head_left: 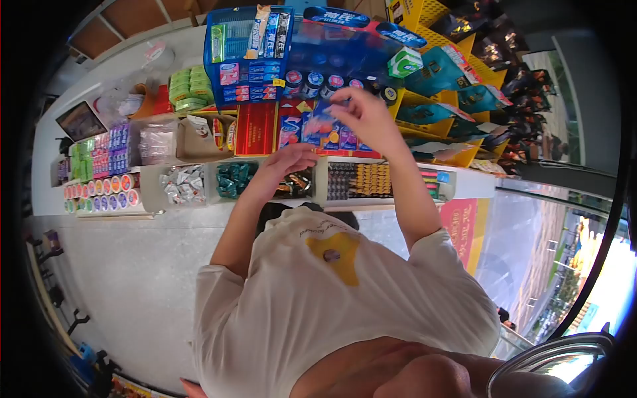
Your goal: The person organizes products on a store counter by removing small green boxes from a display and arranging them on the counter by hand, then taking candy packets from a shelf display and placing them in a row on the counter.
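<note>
1. The small packets (pixel 329 140) stand in a row on the counter (pixel 474 182), just right of a red box (pixel 257 129). They look closely set, so drawing one out could drag or tip its neighbours.

2. The right hand (pixel 365 119) is over these packets, thumb and forefinger curled toward each other. Blur and overlap hide whether anything thin is pinched between them; I cannot tell. If something is, a fingertip grip that light could let it slip back among the packets.

3. The left hand (pixel 285 166) hangs nearer the body with its fingers outstretched and close together, nothing visible in it. Beneath are gold-wrapped pieces (pixel 296 184) in a bin; a careless dip of the wrist could stir or spill them.

4. Behind the packets is a row of jars (pixel 334 83). The right hand's knuckles are near them, so lifting or reaching farther back could knock one over.

5. Farther out, the blue rack (pixel 237 48) carries upright packs that a wide leftward sweep could catch.

6. On the right, teal bags (pixel 441 69) lean on a yellow rack (pixel 431 23); a swinging right elbow or forearm could brush them loose.
</note>
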The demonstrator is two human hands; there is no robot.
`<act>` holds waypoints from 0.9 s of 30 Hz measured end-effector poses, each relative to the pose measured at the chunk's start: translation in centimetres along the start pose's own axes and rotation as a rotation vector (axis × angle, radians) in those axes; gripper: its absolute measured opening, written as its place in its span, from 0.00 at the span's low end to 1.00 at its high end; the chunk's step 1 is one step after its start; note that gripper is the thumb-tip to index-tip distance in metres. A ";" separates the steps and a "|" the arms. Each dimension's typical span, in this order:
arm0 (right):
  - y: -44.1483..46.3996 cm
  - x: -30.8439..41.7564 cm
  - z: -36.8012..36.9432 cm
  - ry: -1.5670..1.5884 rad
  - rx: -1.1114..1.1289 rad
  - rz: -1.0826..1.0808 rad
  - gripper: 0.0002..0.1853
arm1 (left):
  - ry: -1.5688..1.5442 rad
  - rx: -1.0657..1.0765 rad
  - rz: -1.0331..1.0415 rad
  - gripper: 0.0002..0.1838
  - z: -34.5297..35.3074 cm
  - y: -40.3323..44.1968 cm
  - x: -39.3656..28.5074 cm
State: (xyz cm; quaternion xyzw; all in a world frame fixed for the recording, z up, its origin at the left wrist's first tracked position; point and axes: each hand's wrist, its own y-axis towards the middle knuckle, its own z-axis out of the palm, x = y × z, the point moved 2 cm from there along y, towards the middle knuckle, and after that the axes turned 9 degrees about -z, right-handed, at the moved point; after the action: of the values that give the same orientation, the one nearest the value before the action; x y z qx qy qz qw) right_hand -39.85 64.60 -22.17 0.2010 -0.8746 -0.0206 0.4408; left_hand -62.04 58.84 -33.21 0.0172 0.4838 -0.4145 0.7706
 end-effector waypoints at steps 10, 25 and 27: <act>11.3 -0.9 -2.9 -0.342 -0.321 -0.203 0.11 | 0.058 0.016 -0.039 0.25 -2.4 -4.8 1.9; 14.9 -6.4 3.8 -0.547 -0.298 -0.290 0.14 | -0.129 -0.280 -0.050 0.23 -5.6 -11.1 6.4; 14.3 -6.0 3.7 -0.556 -0.311 -0.296 0.16 | -0.131 -0.249 -0.048 0.23 -5.4 -10.3 6.2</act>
State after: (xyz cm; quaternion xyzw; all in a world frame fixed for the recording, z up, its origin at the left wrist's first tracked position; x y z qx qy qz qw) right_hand -44.28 79.48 -25.96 0.2426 -0.9089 -0.2711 0.2036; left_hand -71.58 50.52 -36.87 -0.1175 0.4803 -0.3698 0.7866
